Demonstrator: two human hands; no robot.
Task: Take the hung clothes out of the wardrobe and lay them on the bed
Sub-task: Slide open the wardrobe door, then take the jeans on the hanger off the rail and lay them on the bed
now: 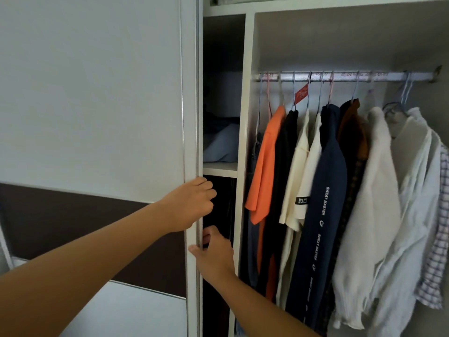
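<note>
**Both hands on the sliding door, clothes on the rail**

We have both hands on the edge of the wardrobe's sliding door (pixel 97 93). Our left hand (pixel 192 205) is the upper one: its fingers curl round the door's white edge strip, knuckles toward the open cupboard. Our right hand (pixel 215 254) grips the same edge just below, thumb on the front of the strip and fingers hooked behind it.

The hung clothes (pixel 340 190) are inside the wardrobe, to the right of a white upright panel (pixel 244 142), on hangers along a metal rail (pixel 340 76). From the left we see an orange shirt (pixel 263 166), a black garment (pixel 285 166), two cream tops (pixel 301 166), a navy top (pixel 326 203) with white lettering down it, a dark and brown piece, then white shirts (pixel 388 190) and a checked shirt (pixel 437 239) at the far right. A red tag (pixel 301 93) hangs near the rail.

In the narrow compartment between door and panel, folded blue cloth (pixel 222 142) lies on a shelf (pixel 220 167).
</note>
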